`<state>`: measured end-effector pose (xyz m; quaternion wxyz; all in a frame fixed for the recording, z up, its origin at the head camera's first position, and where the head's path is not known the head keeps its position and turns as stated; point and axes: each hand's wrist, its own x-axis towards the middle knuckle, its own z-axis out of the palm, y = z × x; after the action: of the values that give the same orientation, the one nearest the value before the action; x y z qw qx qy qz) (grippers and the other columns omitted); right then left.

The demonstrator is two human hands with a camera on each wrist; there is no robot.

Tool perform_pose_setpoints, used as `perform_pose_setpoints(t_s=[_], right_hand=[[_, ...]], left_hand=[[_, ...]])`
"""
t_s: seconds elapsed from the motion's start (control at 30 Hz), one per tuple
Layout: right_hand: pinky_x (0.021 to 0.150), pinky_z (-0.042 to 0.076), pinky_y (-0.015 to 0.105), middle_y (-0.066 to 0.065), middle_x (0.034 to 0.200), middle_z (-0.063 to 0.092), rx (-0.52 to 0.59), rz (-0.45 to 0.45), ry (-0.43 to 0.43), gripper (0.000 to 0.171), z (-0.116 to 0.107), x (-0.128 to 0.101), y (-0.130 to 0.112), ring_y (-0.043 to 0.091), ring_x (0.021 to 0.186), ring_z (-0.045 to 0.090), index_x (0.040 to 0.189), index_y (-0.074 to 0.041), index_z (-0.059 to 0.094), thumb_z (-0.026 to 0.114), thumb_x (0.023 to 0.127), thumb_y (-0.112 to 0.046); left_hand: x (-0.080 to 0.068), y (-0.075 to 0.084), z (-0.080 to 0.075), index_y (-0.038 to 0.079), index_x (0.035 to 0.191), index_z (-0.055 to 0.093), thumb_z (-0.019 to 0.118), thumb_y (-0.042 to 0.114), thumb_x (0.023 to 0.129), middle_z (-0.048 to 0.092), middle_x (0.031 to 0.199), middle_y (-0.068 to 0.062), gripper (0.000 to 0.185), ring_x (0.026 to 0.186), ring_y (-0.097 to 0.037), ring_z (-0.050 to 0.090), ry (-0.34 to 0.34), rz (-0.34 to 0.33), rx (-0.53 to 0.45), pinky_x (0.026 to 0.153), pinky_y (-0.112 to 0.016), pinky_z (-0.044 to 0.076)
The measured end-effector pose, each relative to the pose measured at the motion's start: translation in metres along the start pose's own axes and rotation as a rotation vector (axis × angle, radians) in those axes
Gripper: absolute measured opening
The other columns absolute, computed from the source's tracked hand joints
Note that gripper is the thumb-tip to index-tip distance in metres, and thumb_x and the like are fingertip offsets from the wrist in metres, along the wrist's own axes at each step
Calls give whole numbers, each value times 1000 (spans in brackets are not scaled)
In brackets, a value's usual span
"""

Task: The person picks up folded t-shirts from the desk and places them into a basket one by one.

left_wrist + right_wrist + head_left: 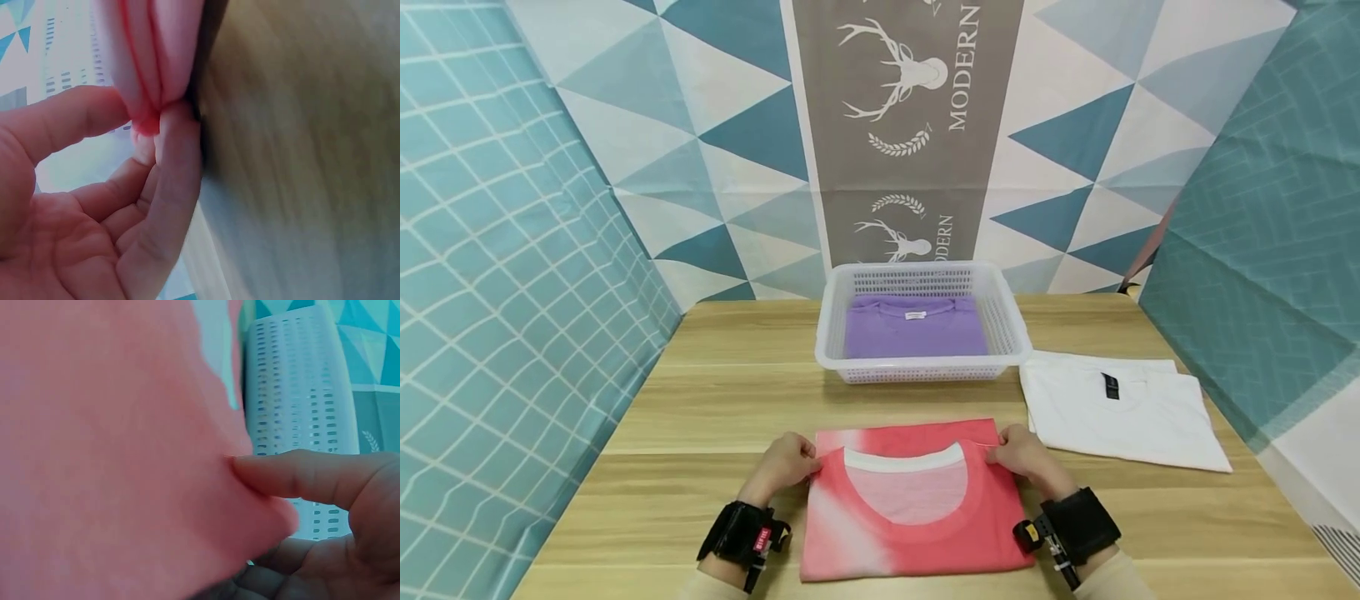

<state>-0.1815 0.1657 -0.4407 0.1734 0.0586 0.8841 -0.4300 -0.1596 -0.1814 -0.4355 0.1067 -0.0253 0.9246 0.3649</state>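
Both hands had hold of the folded pink shirt (913, 500) on the wooden table (700, 417), in front of the basket (921, 321). Left hand (786, 467) pinched its upper left corner, right hand (1026, 457) the upper right. Soft, light and floppy, it probably needed gripping through all layers at both corners.

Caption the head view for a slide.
Both hands, left hand and right hand, pinch a folded pink T-shirt before a white basket.
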Motion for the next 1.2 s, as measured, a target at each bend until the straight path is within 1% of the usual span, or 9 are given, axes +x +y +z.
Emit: perform_pose_setpoints(t_s=[0.23,0.37,0.53,0.6,0.7,0.8,1.0,1.1,1.2], right_hand=[[52,30,24,-2,60,33,70,-42,-22,26,0,2,5,13,55,35,66,-8,42,62,82,-3],[57,34,26,3,70,42,94,-22,-10,16,-2,3,10,16,63,41,79,-1,47,63,80,-3],[62,45,27,13,89,57,148,31,-30,31,-5,4,13,17,73,54,103,10,52,65,80,-5],[62,48,26,12,89,62,161,34,-46,33,-5,4,14,14,72,57,107,11,56,66,80,-6],[59,46,25,4,76,63,172,17,-66,20,-6,4,16,11,64,55,96,8,63,66,81,-5],[56,41,24,-2,66,55,192,-1,-82,8,-6,3,17,9,58,49,81,1,60,66,82,-4],[55,40,25,-3,65,52,233,-17,-116,16,-6,1,21,10,57,49,74,-6,53,65,83,-4],[54,41,24,-4,64,53,239,-22,-133,20,-6,2,22,9,56,50,70,-9,52,66,84,-5],[55,43,24,-5,66,59,234,-43,-155,13,-6,2,23,8,58,54,74,-5,58,66,85,-6]], left_hand=[[-3,1,2,1,77,55,66,4,84,53,67,-5,14,55,-11,45,30,25,-33,51,-21,36],[-4,4,3,0,80,53,66,4,83,51,72,-5,14,62,-13,45,55,26,-40,54,-21,36],[-3,8,5,-2,85,51,63,1,81,48,76,-7,13,69,-17,45,85,16,-88,59,-24,36],[-2,8,6,-3,88,49,61,1,80,47,78,-8,14,71,-18,45,85,3,-111,60,-24,36],[0,8,8,-2,90,47,60,0,81,44,79,-7,16,74,-18,44,69,-36,-156,61,-24,35],[1,7,11,-3,94,45,61,1,83,44,81,-9,20,76,-19,44,58,-66,-200,62,-25,37],[2,3,13,-11,112,42,66,5,84,56,95,-23,39,85,-25,56,71,-85,-240,70,-30,48],[1,1,14,-15,115,47,65,3,83,57,85,-17,41,76,-20,56,63,-88,-260,64,-27,47],[-1,0,16,-13,105,58,65,2,80,52,73,-6,30,66,-13,49,54,-82,-263,58,-22,41]])
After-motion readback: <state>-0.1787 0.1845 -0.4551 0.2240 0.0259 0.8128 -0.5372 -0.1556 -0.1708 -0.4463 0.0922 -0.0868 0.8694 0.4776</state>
